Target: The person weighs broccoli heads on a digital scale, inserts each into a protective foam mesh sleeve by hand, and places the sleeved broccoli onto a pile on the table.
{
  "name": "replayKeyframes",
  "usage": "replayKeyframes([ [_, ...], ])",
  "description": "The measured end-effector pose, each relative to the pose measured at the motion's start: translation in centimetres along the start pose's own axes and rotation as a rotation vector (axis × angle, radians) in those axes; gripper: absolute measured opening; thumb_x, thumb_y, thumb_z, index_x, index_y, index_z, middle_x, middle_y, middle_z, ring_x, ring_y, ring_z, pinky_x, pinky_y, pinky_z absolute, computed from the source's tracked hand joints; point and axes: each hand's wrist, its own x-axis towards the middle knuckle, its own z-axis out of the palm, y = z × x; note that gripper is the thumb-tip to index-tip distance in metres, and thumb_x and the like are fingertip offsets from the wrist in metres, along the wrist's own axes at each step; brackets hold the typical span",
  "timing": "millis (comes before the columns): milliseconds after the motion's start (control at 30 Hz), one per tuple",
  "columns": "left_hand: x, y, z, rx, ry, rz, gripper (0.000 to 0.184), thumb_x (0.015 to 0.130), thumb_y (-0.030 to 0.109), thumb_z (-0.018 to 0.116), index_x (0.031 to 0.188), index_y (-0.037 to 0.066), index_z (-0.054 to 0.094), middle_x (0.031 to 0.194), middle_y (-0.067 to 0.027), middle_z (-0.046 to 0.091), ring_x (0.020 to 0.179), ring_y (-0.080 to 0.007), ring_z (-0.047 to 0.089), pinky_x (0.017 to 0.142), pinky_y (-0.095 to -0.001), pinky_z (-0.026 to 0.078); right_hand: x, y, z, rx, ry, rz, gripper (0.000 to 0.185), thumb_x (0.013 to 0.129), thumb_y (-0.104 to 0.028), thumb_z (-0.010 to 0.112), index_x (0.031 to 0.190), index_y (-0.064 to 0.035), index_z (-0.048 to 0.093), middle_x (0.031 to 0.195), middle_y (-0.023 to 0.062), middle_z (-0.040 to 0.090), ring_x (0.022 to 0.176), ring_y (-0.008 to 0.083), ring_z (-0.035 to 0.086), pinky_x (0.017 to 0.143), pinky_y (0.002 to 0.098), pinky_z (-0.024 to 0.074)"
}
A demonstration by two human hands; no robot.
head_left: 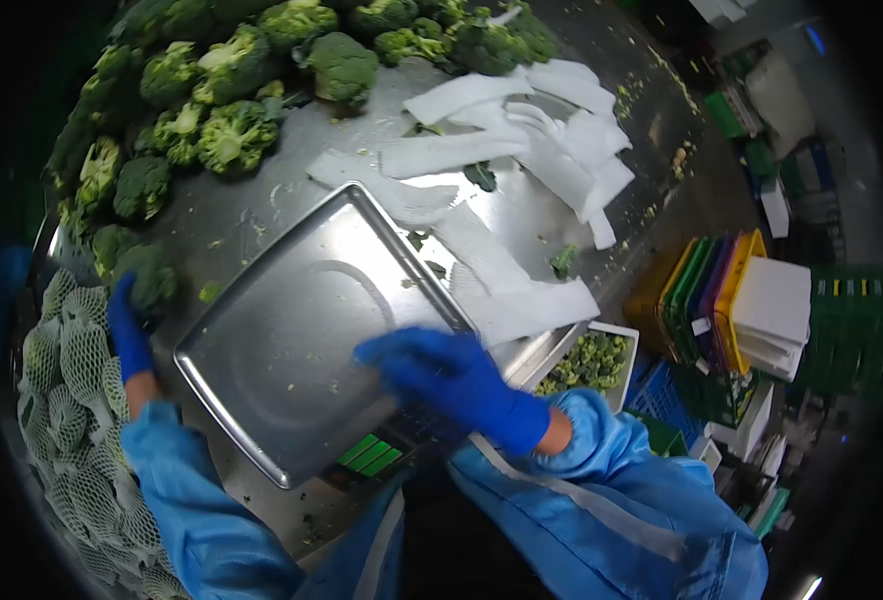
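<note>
My left hand (131,325), in a blue glove, is closed around the near side of a broccoli head (153,282) at the left edge of the heap. Some of its fingers are hidden behind the floret. Over the right part of a steel weighing pan (261,340) hovers my gloved right hand (451,375), its fingers stretched out, slightly blurred and holding nothing. Only small green crumbs lie on the pan. A dark panel with a green display (369,456) shows below the pan's near edge, partly covered by my right arm.
Broccoli heads (236,135) are heaped at the far left. Net-wrapped heads (81,400) line the near left. White mesh sleeves (551,150) lie beyond the pan. At right stand a white box of florets (591,362) and stacked coloured crates (696,295).
</note>
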Motion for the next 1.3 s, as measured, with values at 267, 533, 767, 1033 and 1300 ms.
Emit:
replayKeyframes([
  [267,-21.6,-3.3,5.6,0.129,-0.361,0.365,0.093,0.066,0.042,0.072,0.138,0.002,0.028,0.132,-0.0162,0.041,0.119,-0.0286,0.045,0.099,-0.0395,0.039,-2.0,5.0,-14.7,-1.077,0.055,-0.070,0.080,0.067,-0.021,0.072,0.137,-0.0178,0.034,0.131,0.0176,0.041,0.117,0.0322,0.044,0.094,0.0406,0.0397],
  [533,-27.7,-4.7,14.9,0.227,-0.280,0.344,0.078,0.067,0.012,0.067,0.137,0.002,0.033,0.134,-0.0132,0.041,0.123,-0.0227,0.041,0.103,-0.0345,0.031,-3.9,8.3,-15.8,-1.162,-0.058,-0.217,0.069,0.062,-0.025,0.076,0.125,-0.0138,0.050,0.135,0.0129,0.040,0.129,0.0338,0.031,0.105,0.0429,0.0271],
  [767,-36.2,-6.1,22.0,0.396,-0.080,0.978,0.069,0.068,0.024,0.075,0.126,0.003,0.046,0.125,-0.0122,0.049,0.115,-0.0262,0.047,0.097,-0.0350,0.037,-6.9,1.6,-15.0,-0.430,0.309,-0.166,0.035,0.071,-0.011,0.073,0.103,-0.0030,0.060,0.094,0.0077,0.064,0.083,0.0181,0.061,0.076,0.0286,0.0475],
  [1033,-37.2,-11.1,30.1,-0.080,-0.373,0.427,0.039,0.074,0.016,0.074,0.107,0.001,0.061,0.096,-0.0068,0.061,0.083,-0.0115,0.055,0.073,-0.0248,0.046,-6.6,-0.5,-11.1,-0.611,0.216,-0.410,0.040,0.076,-0.018,0.071,0.109,-0.0013,0.057,0.096,0.0088,0.062,0.084,0.0151,0.058,0.075,0.0291,0.0460],
  [1300,-38.0,-10.3,29.8,-0.304,-0.582,0.085,0.021,0.079,0.014,0.066,0.094,0.000,0.067,0.078,-0.0033,0.064,0.071,-0.0076,0.057,0.064,-0.0235,0.047,-5.1,-3.4,-8.0,-0.148,0.079,-0.565,0.029,0.079,0.002,0.063,0.107,-0.0028,0.063,0.099,0.0071,0.066,0.084,0.0122,0.060,0.077,0.0238,0.0475],
])
